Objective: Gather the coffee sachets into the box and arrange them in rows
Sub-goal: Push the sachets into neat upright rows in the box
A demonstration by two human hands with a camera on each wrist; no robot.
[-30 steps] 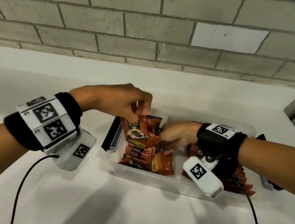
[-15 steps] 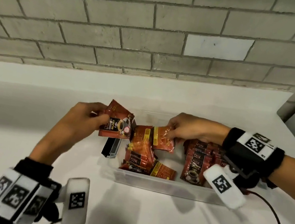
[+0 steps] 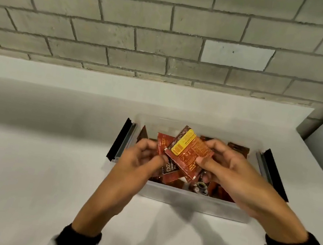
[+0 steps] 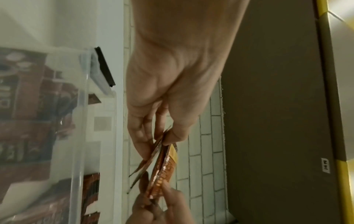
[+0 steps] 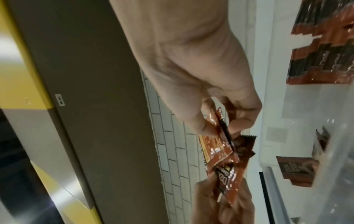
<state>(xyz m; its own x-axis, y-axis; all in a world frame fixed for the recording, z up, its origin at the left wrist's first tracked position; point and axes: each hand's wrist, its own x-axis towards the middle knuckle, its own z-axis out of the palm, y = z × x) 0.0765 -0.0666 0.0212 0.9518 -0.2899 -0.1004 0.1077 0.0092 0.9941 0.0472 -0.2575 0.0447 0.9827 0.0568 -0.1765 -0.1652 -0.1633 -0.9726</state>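
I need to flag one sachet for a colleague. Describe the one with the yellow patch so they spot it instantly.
Start at the clear plastic box on the white counter below the brick wall. Both hands meet above it, and the right hand pinches the topmost sachet. It alone shows its orange printed back with a yellow label; the sachets in the left hand show dark red fronts.

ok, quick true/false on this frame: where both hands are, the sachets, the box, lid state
1. Both hands hold sachets above the box. True: the left hand and right hand pinch a fan of sachets over the clear box.
2. The box is empty. False: more sachets lie inside it.
3. The box's lid is on. False: it is open on top, black latches out at the sides.
4. The top sachet shows a yellow label. True.
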